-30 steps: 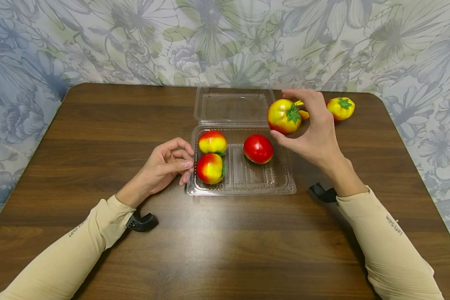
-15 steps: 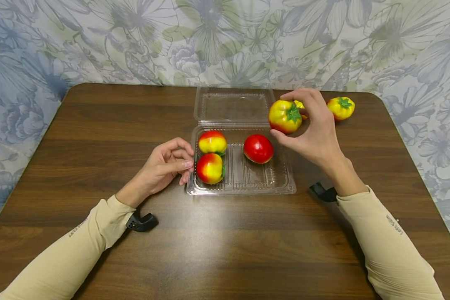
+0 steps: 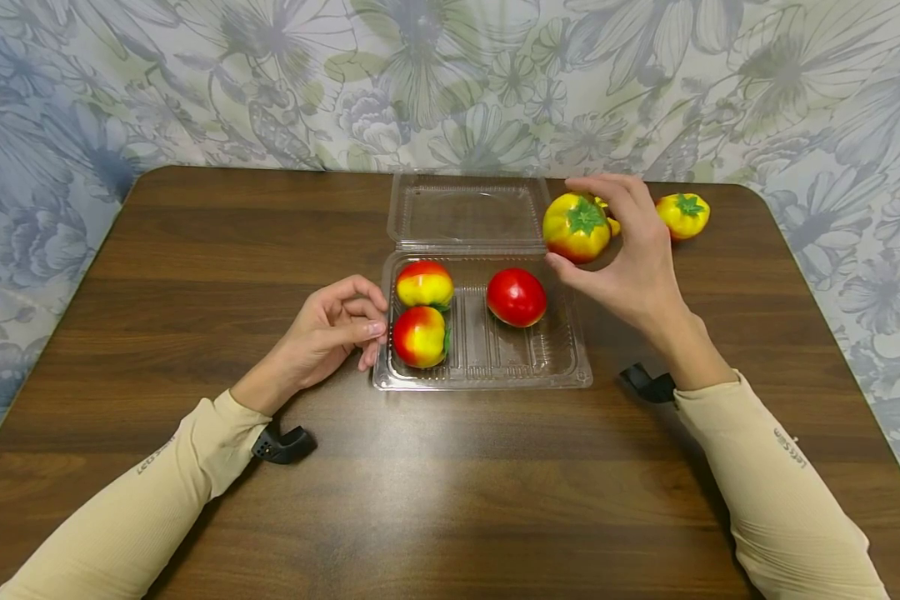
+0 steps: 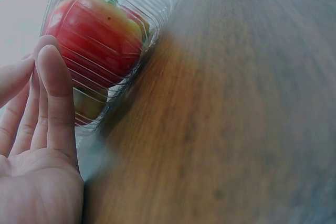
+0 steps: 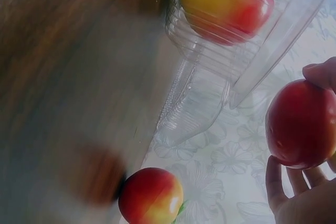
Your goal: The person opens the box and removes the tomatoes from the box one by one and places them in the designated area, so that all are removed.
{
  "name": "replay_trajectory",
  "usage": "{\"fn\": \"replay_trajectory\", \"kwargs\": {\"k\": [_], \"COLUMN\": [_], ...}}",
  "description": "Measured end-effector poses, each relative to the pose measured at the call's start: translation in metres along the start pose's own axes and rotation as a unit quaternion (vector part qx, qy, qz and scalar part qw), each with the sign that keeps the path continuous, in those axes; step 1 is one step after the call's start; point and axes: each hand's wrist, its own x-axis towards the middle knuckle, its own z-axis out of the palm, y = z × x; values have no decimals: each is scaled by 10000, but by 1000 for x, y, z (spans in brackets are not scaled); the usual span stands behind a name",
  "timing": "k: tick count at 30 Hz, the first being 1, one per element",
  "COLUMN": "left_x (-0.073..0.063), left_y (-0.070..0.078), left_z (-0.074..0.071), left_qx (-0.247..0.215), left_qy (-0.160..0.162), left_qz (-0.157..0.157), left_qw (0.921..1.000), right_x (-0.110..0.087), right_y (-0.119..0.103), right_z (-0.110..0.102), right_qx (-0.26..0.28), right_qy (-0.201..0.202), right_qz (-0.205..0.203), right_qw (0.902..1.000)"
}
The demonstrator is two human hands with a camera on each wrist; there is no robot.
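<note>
My right hand point(image 3: 637, 258) holds a red-and-yellow toy tomato point(image 3: 576, 227) between thumb and fingertips, its green leafy top turned up. It hangs beside the back right corner of an open clear plastic container point(image 3: 487, 379). In the right wrist view the red side of this tomato point(image 5: 300, 124) shows. My left hand point(image 3: 322, 333) pinches the container's left rim between thumb and fingers. Inside lie two red-and-yellow tomatoes along the left wall, a rear one point(image 3: 424, 285) and a front one point(image 3: 420, 337). A redder tomato point(image 3: 517, 297) lies right of centre.
The container's clear lid point(image 3: 468, 208) lies folded back toward the patterned wall point(image 3: 450, 83). At the table's back right sits another tomato point(image 3: 682, 217). Something yellow point(image 3: 615, 225) shows partly behind the held tomato and right hand. The table point(image 3: 420, 500) is brown wood.
My right hand has shifted slightly right and back with the tomato, whose leafy top has tilted more upward. The left hand and the container have stayed put.
</note>
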Motion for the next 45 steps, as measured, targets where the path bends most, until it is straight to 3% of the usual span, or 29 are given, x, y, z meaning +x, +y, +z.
{"fn": "replay_trajectory", "kwargs": {"k": [13, 25, 33, 45], "left_x": [1, 0, 0, 0], "left_y": [1, 0, 1, 0], "left_z": [1, 1, 1, 1], "left_qx": [-26, -9, 27, 45], "left_qy": [28, 40, 100, 86], "left_qz": [1, -12, -60, -66], "left_qw": [10000, 10000, 9999, 9999], "right_x": [9, 9, 8, 2], "right_y": [-19, 33, 50, 70], "right_z": [-20, -48, -58, -78], "right_qx": [60, -367, -500, -581], "right_qy": [381, 1048, 1372, 1663], "right_qz": [1057, 1612, 2153, 2481], "right_qw": [9936, 9806, 9656, 9526]}}
